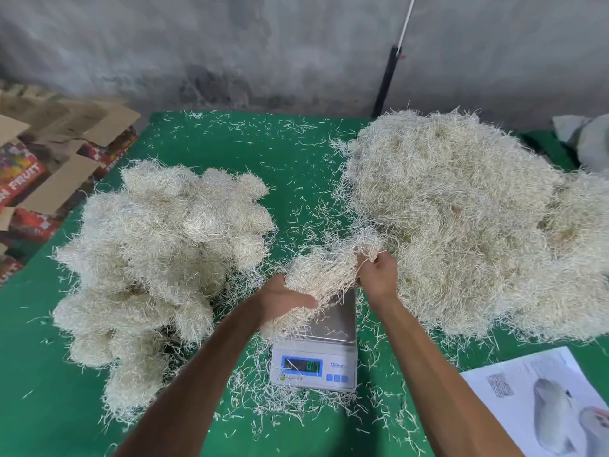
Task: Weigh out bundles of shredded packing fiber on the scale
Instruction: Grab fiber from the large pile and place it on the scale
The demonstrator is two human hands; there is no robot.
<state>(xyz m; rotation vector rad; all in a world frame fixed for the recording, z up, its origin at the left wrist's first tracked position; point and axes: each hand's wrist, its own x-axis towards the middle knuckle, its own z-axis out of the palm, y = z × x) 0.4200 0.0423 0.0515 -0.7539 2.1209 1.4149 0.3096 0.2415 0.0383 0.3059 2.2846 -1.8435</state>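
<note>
A digital scale (333, 328) with a steel pan and lit display stands on the green table (296, 159) near the front middle. Above its pan I hold a bundle of pale shredded fiber (321, 273) between both hands. My left hand (285, 300) cups the bundle from below and left. My right hand (379, 272) pinches a tuft at its right end, next to the big loose fiber heap (461, 219). A stack of formed bundles (158, 252) lies to the left.
Printed cardboard boxes (43, 179) sit off the table's left edge. A printed paper sheet (547, 400) lies at the front right. A black pole (385, 84) leans on the grey wall behind. Loose fiber strands litter the cloth around the scale.
</note>
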